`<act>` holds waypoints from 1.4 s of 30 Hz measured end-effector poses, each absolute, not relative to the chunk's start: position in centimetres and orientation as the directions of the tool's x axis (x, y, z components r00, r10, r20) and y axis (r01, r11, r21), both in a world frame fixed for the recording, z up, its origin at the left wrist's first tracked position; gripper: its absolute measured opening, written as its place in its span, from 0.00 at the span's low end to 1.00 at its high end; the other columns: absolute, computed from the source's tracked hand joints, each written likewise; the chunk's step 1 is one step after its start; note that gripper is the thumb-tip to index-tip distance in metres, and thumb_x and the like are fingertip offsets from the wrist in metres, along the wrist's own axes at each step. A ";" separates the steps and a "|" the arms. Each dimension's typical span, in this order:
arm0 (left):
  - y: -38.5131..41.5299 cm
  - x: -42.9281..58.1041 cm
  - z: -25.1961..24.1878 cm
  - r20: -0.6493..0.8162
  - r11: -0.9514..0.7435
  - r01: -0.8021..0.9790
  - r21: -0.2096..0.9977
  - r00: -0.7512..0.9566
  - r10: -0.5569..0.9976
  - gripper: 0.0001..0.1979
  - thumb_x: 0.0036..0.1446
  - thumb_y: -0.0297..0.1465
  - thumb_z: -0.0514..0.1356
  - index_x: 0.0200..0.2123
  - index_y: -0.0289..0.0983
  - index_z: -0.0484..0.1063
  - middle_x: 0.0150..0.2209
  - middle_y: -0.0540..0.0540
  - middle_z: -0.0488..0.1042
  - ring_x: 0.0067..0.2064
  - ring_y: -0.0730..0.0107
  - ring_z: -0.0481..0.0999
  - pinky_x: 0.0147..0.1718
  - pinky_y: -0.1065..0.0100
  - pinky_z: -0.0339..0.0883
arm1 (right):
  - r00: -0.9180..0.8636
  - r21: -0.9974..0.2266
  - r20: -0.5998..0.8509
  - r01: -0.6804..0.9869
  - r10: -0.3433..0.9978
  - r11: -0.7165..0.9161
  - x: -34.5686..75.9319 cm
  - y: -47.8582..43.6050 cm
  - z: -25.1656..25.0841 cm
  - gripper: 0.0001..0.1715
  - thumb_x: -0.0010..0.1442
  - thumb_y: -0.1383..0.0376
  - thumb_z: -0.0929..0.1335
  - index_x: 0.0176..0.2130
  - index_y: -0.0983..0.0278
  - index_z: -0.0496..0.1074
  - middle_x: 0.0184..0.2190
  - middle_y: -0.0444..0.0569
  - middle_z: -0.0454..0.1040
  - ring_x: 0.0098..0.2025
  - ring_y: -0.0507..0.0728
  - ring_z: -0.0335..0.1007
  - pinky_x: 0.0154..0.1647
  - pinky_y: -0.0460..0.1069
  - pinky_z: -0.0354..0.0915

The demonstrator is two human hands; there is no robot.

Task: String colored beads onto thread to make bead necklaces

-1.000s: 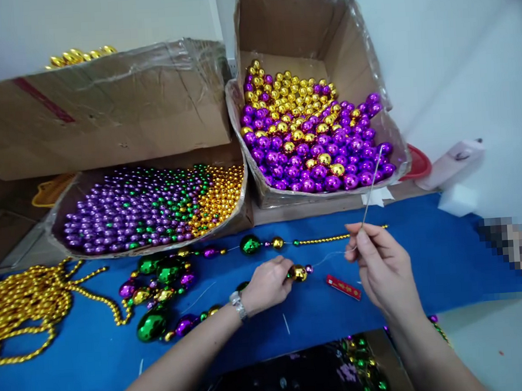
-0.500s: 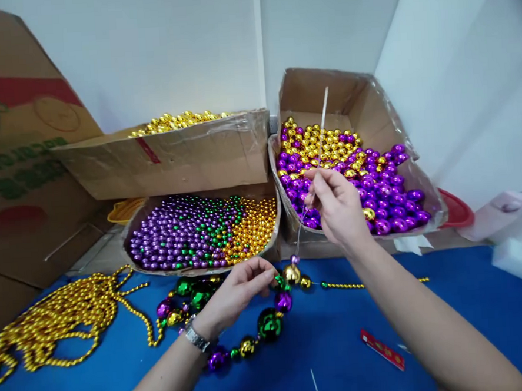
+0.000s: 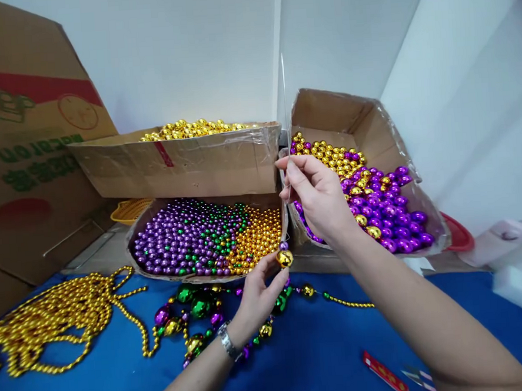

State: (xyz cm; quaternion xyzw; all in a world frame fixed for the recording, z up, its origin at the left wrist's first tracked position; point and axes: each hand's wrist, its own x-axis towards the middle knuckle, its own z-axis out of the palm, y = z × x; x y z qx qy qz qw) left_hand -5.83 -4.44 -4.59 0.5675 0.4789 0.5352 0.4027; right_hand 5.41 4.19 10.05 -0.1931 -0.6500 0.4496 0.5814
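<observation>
My right hand (image 3: 320, 198) pinches a long thin needle (image 3: 284, 99), which stands nearly upright above the fingertips. Below it a fine thread, only partly visible, leads down to a small purple bead (image 3: 284, 245) and a larger gold bead (image 3: 285, 258). The thumb and fingers of my left hand (image 3: 260, 290) are closed on that gold bead; a metal-banded watch (image 3: 228, 342) is on the wrist. Behind and under this hand, a strand of mixed green, purple and gold beads (image 3: 201, 306) lies on the blue cloth, partly hidden by my forearm.
One box (image 3: 134, 250) holds small purple, green and gold beads; another (image 3: 442, 231) holds larger purple and gold ones. Gold beads fill a raised box (image 3: 224, 168). Gold bead chains (image 3: 69, 319) lie left. A red packet (image 3: 384, 374) and metal-tipped tool (image 3: 416, 376) lie right.
My right hand has moved left, and the needle has turned from slanted to nearly upright. My left hand has shifted from the green beads up to the gold bead, raising it slightly.
</observation>
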 end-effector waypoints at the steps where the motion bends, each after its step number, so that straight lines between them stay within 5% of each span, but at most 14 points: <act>1: -4.4 -5.7 -4.3 0.180 -0.180 0.044 0.983 0.006 0.984 0.16 0.57 0.35 0.58 0.48 0.36 0.67 0.46 0.42 0.73 0.48 0.63 0.72 0.49 0.61 0.64 | -0.251 -0.805 0.588 -0.272 0.769 0.527 5.3 4.3 10.2 0.10 0.62 0.59 0.64 0.40 0.60 0.71 0.28 0.40 0.65 0.25 0.45 0.66 0.25 0.43 0.63; 8: -4.2 -4.9 -3.2 0.026 0.008 -0.155 0.988 0.215 0.976 0.15 0.57 0.38 0.58 0.43 0.36 0.73 0.42 0.44 0.75 0.44 0.64 0.72 0.44 0.66 0.64 | -0.181 -0.797 0.595 -0.256 0.783 0.546 4.4 5.9 10.3 0.09 0.62 0.59 0.64 0.40 0.60 0.70 0.28 0.40 0.64 0.25 0.45 0.65 0.25 0.43 0.63; 13: -5.2 -4.9 -3.3 0.034 -0.027 -0.081 0.996 0.085 0.996 0.16 0.59 0.39 0.55 0.34 0.34 0.77 0.37 0.44 0.78 0.41 0.63 0.73 0.43 0.65 0.64 | -0.137 -0.788 0.603 -0.257 0.786 0.559 5.0 7.2 9.7 0.08 0.60 0.60 0.66 0.38 0.61 0.70 0.26 0.40 0.64 0.23 0.45 0.65 0.23 0.42 0.62; 21: -5.3 -7.6 -1.6 0.052 -0.053 -0.186 0.981 -0.010 0.999 0.14 0.59 0.36 0.55 0.33 0.33 0.75 0.31 0.44 0.76 0.36 0.66 0.74 0.39 0.67 0.65 | -0.010 -0.855 0.511 -0.113 0.860 0.507 5.6 11.9 9.4 0.06 0.59 0.68 0.64 0.34 0.68 0.69 0.23 0.37 0.67 0.16 0.40 0.61 0.19 0.38 0.56; 29: -2.7 -12.1 -1.6 -0.062 0.025 -0.258 0.966 -0.137 0.989 0.13 0.56 0.36 0.56 0.29 0.32 0.72 0.25 0.46 0.73 0.27 0.72 0.72 0.27 0.71 0.64 | 0.134 -0.824 0.566 0.120 0.813 0.554 7.9 15.9 14.2 0.38 0.54 0.61 0.48 0.48 0.86 0.66 0.36 0.52 0.73 0.33 0.49 0.73 0.20 0.45 0.48; 33: -1.6 -12.7 0.5 -0.025 0.001 -0.187 0.982 -0.128 0.991 0.11 0.56 0.35 0.58 0.29 0.32 0.74 0.25 0.46 0.74 0.28 0.74 0.72 0.29 0.73 0.65 | 0.081 -0.710 0.700 0.176 0.709 0.681 9.7 14.8 15.3 0.33 0.51 0.57 0.58 0.47 0.78 0.70 0.37 0.51 0.75 0.35 0.52 0.72 0.20 0.47 0.50; 37: -0.6 -12.4 4.3 0.100 -0.102 -0.030 0.994 -0.043 0.994 0.12 0.57 0.35 0.58 0.29 0.32 0.74 0.25 0.47 0.73 0.28 0.75 0.72 0.31 0.72 0.66 | -0.072 -0.590 0.784 0.223 0.617 0.776 11.1 10.8 13.2 0.33 0.53 0.52 0.56 0.44 0.73 0.72 0.32 0.44 0.76 0.31 0.47 0.69 0.22 0.50 0.51; 42: -0.3 -11.3 8.6 0.199 -0.201 0.007 0.980 0.117 0.973 0.12 0.60 0.32 0.55 0.31 0.31 0.74 0.22 0.48 0.70 0.25 0.77 0.71 0.26 0.74 0.64 | -0.173 -0.649 0.666 0.347 0.726 0.677 13.4 3.5 8.6 0.11 0.60 0.64 0.66 0.41 0.63 0.75 0.25 0.43 0.71 0.26 0.46 0.66 0.27 0.47 0.61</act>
